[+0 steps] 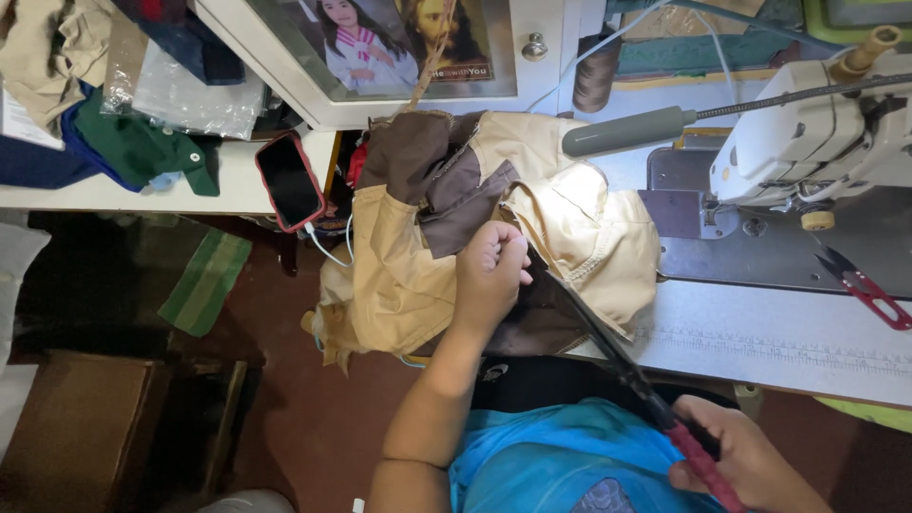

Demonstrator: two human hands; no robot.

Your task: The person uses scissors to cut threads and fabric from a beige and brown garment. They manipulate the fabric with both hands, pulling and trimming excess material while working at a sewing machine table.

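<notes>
Pinching the tan-and-brown fabric (456, 237) in our left hand (489, 275), we close our right hand (736, 456) on red-handled scissors (617, 356); soft, limp cloth drapes off the surface (760, 347), best held near the cut.

A small home tailoring workshop is being shown. A white industrial sewing machine (817, 123) is being carried on a pale grey work table (760, 342), beside a brown cone of thread (596, 74), small red-handled thread snips (869, 285) and a tan-and-brown stitched fabric piece (494, 218). The domestic side is being suggested by a white cabinet with framed pictures (380, 57), heaped folded clothes (95, 104) and a red-cased phone being charged on a white shelf (289, 180).
</notes>
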